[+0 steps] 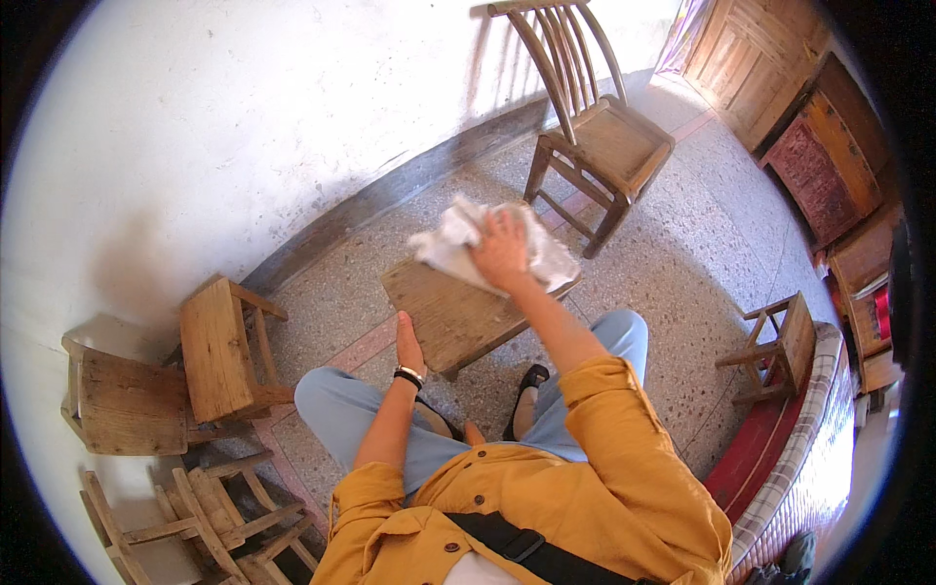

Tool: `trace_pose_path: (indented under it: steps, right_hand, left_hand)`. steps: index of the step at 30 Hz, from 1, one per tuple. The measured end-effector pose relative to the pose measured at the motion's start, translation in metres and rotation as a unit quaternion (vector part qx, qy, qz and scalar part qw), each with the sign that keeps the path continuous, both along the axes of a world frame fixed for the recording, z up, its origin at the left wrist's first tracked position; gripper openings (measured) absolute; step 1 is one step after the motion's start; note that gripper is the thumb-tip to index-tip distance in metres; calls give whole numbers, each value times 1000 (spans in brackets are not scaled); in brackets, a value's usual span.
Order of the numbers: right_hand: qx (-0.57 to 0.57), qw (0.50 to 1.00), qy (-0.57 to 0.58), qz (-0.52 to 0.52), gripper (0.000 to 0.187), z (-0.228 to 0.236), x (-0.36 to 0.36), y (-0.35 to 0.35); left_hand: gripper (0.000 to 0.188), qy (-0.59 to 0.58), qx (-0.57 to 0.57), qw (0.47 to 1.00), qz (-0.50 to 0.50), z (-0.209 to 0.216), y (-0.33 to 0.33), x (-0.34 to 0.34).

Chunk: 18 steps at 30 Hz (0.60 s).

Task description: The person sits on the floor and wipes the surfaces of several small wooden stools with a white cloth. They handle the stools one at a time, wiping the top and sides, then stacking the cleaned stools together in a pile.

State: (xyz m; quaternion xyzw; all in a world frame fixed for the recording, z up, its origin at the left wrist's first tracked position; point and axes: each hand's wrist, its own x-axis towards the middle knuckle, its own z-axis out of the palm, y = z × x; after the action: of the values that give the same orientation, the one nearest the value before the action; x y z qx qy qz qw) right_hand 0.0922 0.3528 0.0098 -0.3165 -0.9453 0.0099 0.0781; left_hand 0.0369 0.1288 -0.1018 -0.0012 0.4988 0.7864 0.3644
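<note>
A low wooden stool (458, 322) with a rectangular seat stands before me, between my knees. My left hand (409, 349) is at the seat's near left edge, bracing it; part of its fingers is hidden by the stool. Over the seat's far right part lies a crumpled white cloth (551, 255). My right hand (502, 255) presses on this cloth from above, its fingers bent over the folds, slightly smeared by motion. The cloth bunches up past the far edge of the seat.
A wooden chair (609, 146) stands by the wall beyond the stool. To the left are another wooden stool (216, 351), a chair (132, 405) and wooden frames (210, 526). On the right, a small stool (780, 346) sits beside a checked, padded edge (814, 429). Wooden cabinets (829, 161) stand farther off.
</note>
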Motion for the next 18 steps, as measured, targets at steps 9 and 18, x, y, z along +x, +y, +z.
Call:
trace_pose_path:
  steps: [9, 18]
  right_hand:
    - [25, 999, 33, -12, 56, -21, 105, -28]
    - [-50, 978, 7, 202, 57, 6, 8, -99]
  left_hand:
    - [52, 55, 2, 998, 21, 5, 4, 9]
    - [54, 70, 2, 997, 21, -17, 9, 6]
